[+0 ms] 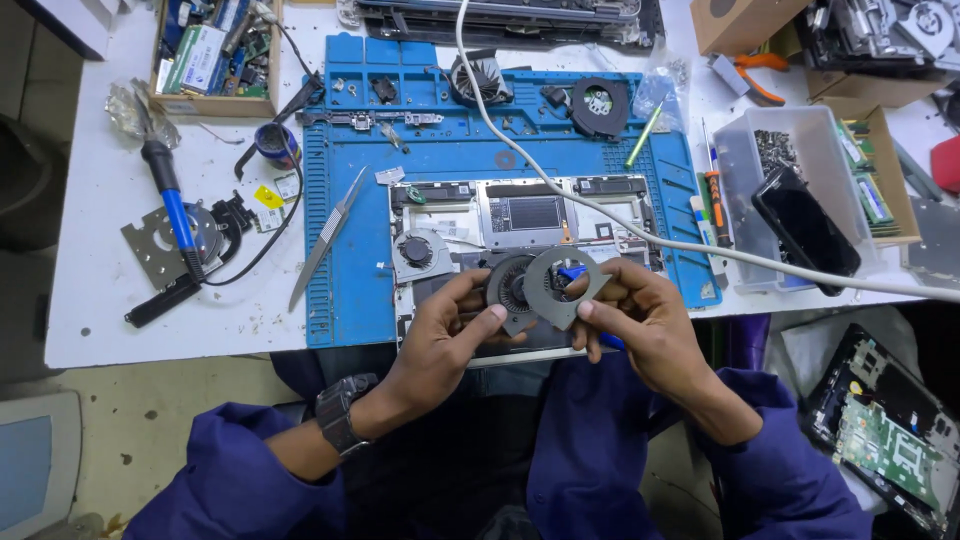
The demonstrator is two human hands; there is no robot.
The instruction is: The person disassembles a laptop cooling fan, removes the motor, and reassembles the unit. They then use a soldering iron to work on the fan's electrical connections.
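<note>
Head view: left hand (450,330) fingers pinch round fan (513,290); right hand (640,320) fingers pinch its grey cover plate (565,285), tilted, partly lifted off fan. Both above opened laptop base (520,215) on blue mat (350,270), desk (100,290). Second fan (418,252) sits in base. Separation seemingly underway, unfinished.
</note>
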